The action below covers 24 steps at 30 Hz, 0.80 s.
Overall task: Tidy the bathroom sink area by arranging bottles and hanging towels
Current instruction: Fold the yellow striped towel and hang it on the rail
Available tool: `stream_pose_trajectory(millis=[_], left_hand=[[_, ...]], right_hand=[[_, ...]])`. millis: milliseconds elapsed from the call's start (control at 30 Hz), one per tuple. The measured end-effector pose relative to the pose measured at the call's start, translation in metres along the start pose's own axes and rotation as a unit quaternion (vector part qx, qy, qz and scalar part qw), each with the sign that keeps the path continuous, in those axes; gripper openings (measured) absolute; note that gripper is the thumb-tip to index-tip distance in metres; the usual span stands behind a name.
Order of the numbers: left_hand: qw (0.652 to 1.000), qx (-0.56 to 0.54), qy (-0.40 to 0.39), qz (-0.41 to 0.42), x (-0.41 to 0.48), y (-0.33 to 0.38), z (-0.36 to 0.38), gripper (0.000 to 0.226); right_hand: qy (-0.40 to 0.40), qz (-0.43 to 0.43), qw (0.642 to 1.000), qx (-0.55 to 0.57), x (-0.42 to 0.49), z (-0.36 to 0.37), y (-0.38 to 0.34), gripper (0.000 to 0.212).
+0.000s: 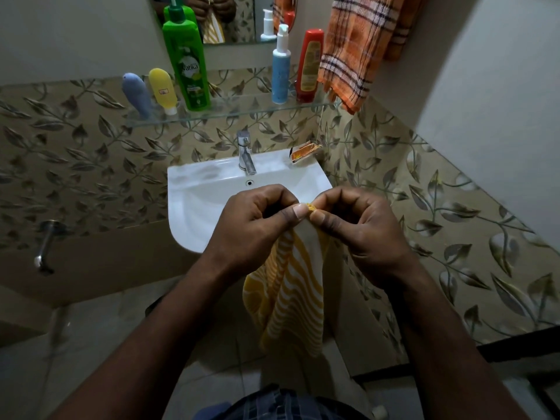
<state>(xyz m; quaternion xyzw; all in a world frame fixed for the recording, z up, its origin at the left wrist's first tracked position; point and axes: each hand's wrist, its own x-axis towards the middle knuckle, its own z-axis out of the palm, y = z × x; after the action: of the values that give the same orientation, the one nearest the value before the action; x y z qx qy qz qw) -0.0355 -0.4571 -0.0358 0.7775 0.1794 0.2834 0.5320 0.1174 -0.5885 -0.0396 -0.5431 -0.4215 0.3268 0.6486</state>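
Note:
My left hand [254, 219] and my right hand [357, 228] pinch the top edge of a yellow-and-white striped towel [291, 292], which hangs down in front of the white sink [194, 201]. An orange checked towel [360, 47] hangs at the upper right, its lower corner over the shelf's right end. On the glass shelf [236, 112] stand a tall green bottle [186, 62], a yellow tube [163, 89], a grey-blue tube [138, 93], a blue-and-white pump bottle [281, 68] and a red bottle [309, 66].
A chrome tap [246, 153] sits at the back of the sink. An orange sachet [303, 153] lies on the sink's right rear corner. A mirror [236, 19] hangs above the shelf. A metal wall spout [45, 247] sticks out at the left.

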Motion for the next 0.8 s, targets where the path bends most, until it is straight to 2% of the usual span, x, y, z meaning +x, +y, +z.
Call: stream_pose_trajectory(millis=[233,433,500,633,800], left_hand=[[0.995,0.065,0.036,0.066,-0.015,-0.003,-0.005,0.014],[0.995,0.037,0.062,0.065,-0.033,-0.002,-0.008,0.015],[0.995,0.052,0.052,0.070,-0.038,0.000,-0.011,0.016],[0.996,0.057,0.017,0.073,-0.049,0.003,-0.013,0.016],[0.998,0.028,-0.003,0.054,-0.064,-0.005,-0.009,0.019]], right_hand=[[0.032,-0.019,0.996,-0.085,-0.013,0.012,0.006,0.007],[0.075,-0.022,0.995,-0.069,-0.031,0.032,0.005,0.013],[0.064,-0.004,0.996,-0.067,-0.039,0.038,0.002,0.020],[0.063,0.018,0.994,-0.090,-0.052,0.045,-0.007,0.020],[0.078,0.009,0.970,-0.231,-0.065,0.047,-0.018,0.009]])
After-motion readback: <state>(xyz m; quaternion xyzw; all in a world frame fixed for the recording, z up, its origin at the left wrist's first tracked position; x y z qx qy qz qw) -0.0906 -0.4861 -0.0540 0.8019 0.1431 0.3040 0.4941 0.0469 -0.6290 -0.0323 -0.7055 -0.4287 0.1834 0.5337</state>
